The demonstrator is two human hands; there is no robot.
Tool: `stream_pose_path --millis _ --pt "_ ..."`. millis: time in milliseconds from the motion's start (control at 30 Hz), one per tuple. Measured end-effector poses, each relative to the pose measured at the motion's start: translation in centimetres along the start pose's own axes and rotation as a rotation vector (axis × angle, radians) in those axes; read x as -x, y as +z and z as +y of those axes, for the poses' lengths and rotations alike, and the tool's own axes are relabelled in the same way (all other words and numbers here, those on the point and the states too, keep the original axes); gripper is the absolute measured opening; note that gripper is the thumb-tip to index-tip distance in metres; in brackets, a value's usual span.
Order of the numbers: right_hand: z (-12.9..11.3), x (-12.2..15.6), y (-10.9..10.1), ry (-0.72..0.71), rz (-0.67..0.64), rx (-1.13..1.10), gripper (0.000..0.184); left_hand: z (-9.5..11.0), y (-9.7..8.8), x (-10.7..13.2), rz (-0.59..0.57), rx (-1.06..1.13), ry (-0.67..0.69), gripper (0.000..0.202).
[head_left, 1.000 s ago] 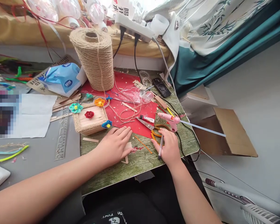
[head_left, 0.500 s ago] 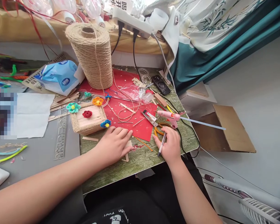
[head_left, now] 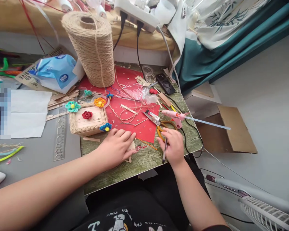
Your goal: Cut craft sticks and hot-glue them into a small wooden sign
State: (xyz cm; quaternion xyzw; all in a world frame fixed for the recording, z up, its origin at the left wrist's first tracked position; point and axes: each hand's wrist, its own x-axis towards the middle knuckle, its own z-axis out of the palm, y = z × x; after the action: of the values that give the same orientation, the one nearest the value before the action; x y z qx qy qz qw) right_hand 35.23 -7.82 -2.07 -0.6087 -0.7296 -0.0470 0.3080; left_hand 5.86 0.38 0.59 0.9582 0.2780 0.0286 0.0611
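Observation:
My left hand (head_left: 117,146) lies palm down on the green wood-pattern table, fingers stretched out, over a small pale wooden piece (head_left: 131,148) that it mostly covers. In my right hand (head_left: 174,147) is a pen (head_left: 164,154), its dark end pointing down towards the table's front edge. Just beyond that hand lie scissors with orange handles (head_left: 159,130) and a pink glue gun (head_left: 177,117) with a long glue stick in its back. Left of my left hand stands a craft-stick box (head_left: 88,123) edged with twine, decorated with a red rose (head_left: 87,115) and colourful pipe-cleaner flowers.
A large twine spool (head_left: 90,51) stands at the back on a red sheet (head_left: 125,112) strewn with scraps. A black phone (head_left: 165,84) lies back right. Cables hang from a power strip (head_left: 137,16). At left are a ruler (head_left: 60,138) and a wipes pack (head_left: 59,72).
The view has shifted slightly. The pen in my right hand has tilted to a steeper angle. My left hand stays on the wooden piece.

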Motion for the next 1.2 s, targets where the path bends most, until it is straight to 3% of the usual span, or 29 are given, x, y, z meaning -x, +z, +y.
stream_pose_path --millis 100,233,467,667,800,900,1067,1133,1200 --pt "-2.0 0.9 -0.4 -0.077 -0.126 -0.136 0.024 -0.4 0.1 0.2 0.014 0.038 0.026 0.060" --pt "-3.8 2.1 -0.3 0.052 -0.179 -0.230 0.016 -1.4 0.4 0.2 0.028 0.066 0.002 0.059" --pt "-2.4 2.0 -0.8 0.103 -0.147 -0.211 0.017 -1.7 0.6 0.2 0.017 0.075 -0.011 0.060" --pt "-1.8 -1.2 0.8 0.222 -0.022 -0.146 0.010 -0.9 0.2 0.6 0.061 0.090 0.022 0.054" --pt "-1.5 -4.4 3.3 0.183 -0.032 -0.147 0.010 -0.9 0.4 0.8 0.092 0.096 0.034 0.049" --pt "-1.2 -5.5 3.4 0.145 -0.037 -0.146 0.007 -1.1 0.5 0.8 0.109 0.107 0.041 0.048" --pt "-2.2 -2.6 0.9 0.162 0.004 -0.171 0.003 -1.2 0.4 0.6 0.126 0.126 0.062 0.046" --pt "-3.5 -1.0 0.7 0.254 -0.008 -0.322 0.005 -1.1 0.3 0.5 0.119 0.120 0.066 0.046" --pt "-4.9 -0.2 1.5 0.429 -0.045 -0.636 0.010 -0.9 0.2 0.5 0.118 0.102 0.061 0.045"
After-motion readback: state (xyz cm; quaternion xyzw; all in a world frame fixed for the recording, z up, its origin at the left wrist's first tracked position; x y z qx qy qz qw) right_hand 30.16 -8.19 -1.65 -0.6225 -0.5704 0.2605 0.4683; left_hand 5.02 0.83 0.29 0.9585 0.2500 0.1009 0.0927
